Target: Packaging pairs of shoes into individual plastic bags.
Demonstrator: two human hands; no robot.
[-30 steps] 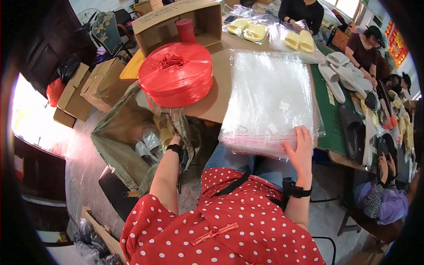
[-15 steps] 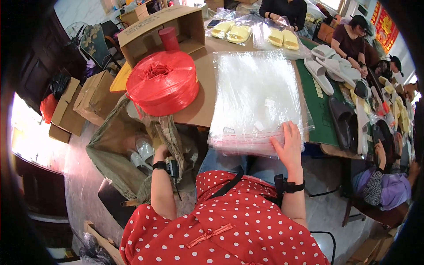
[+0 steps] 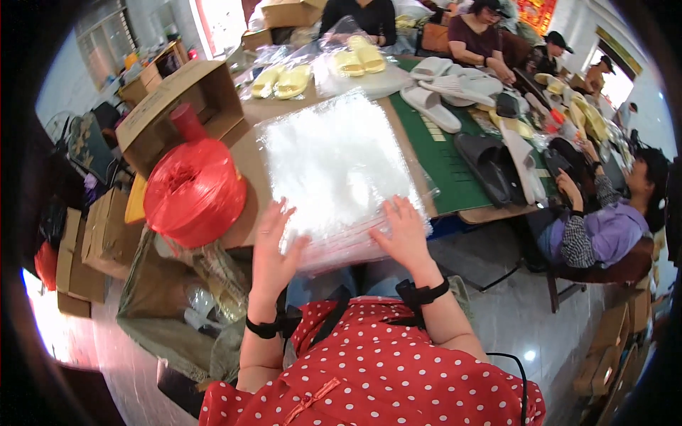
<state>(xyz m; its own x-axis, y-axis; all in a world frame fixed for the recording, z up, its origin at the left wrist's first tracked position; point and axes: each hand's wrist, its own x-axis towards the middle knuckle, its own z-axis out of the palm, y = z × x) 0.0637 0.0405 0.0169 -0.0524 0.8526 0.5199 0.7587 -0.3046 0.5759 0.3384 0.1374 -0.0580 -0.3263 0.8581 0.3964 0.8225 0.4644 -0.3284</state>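
Note:
A stack of clear plastic bags (image 3: 337,153) lies on the table in front of me, its pinkish sealing edges toward my body. My left hand (image 3: 275,245) is at the near left edge of the stack, fingers spread, holding nothing. On the near right part of the bags rests my right hand (image 3: 403,233), its fingers also apart. Left of the stack sits a big red roll of plastic twine (image 3: 195,193). Beyond the bags are yellow slippers (image 3: 293,82) in clear bags.
An open cardboard box (image 3: 160,113) stands behind the twine. Below left, a woven sack (image 3: 153,312) holds bagged slippers. On the right, a green mat (image 3: 435,177) carries white slippers (image 3: 435,106) and dark slippers (image 3: 490,169). Several people sit around the table; one wears a purple vest (image 3: 611,231).
My left hand has come up out of the woven sack, with nothing in it, to the left edge of the bags. My right hand stays on them. The view has turned rightward and up.

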